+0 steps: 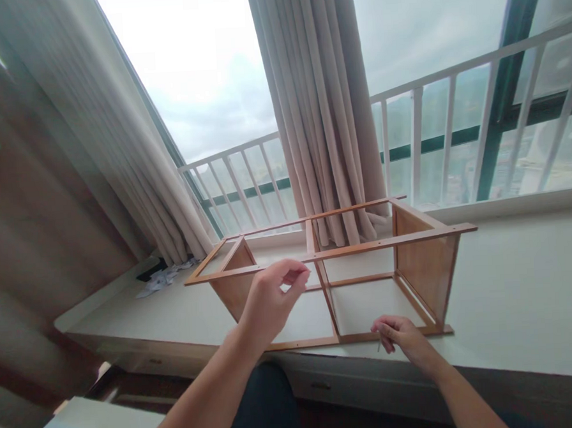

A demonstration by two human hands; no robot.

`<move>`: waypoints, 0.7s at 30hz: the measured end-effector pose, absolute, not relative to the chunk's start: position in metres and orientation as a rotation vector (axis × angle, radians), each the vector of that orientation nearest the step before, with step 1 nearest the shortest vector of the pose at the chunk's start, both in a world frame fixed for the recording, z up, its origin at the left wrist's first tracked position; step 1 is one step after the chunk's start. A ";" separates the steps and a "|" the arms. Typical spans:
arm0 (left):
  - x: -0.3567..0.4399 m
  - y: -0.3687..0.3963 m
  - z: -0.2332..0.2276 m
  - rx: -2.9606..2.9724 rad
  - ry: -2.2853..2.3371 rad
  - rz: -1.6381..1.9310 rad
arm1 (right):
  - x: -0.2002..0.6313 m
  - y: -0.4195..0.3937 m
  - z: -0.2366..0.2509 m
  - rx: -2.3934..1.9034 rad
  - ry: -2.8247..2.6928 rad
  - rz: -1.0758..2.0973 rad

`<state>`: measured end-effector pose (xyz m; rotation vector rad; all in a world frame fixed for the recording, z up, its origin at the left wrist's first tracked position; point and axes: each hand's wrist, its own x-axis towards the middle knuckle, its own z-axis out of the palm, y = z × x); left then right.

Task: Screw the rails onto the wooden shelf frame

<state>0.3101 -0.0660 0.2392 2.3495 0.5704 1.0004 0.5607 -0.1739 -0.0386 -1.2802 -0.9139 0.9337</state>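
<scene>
A wooden frame [364, 247] with solid end panels and a middle divider lies on the white window ledge. My left hand [275, 294] is raised at the frame's near upper rail, thumb and fingertips pinched together beside the middle divider. Whatever may be between those fingertips is too small to make out. Lower down on the right, my right hand [400, 339] is closed around a thin metal rod [379, 346], its end poking out below the fingers. That hand is in front of the frame's bottom rail, near the right end panel [428, 277].
Crumpled papers [162, 279] lie on the ledge [524, 291] at the left. Behind stand curtains [323, 110], windows and a white railing [419, 143]. A white surface [110, 424] is at the lower left, and drawer fronts run below the ledge.
</scene>
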 end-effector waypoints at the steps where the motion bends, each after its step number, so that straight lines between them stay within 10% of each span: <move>1: 0.317 -0.059 0.249 2.399 0.567 1.030 | 0.559 -0.171 -0.039 -1.280 -0.924 0.937; 21: 0.384 0.015 0.291 2.930 0.179 0.315 | 0.557 -0.142 -0.048 -1.312 -1.025 0.951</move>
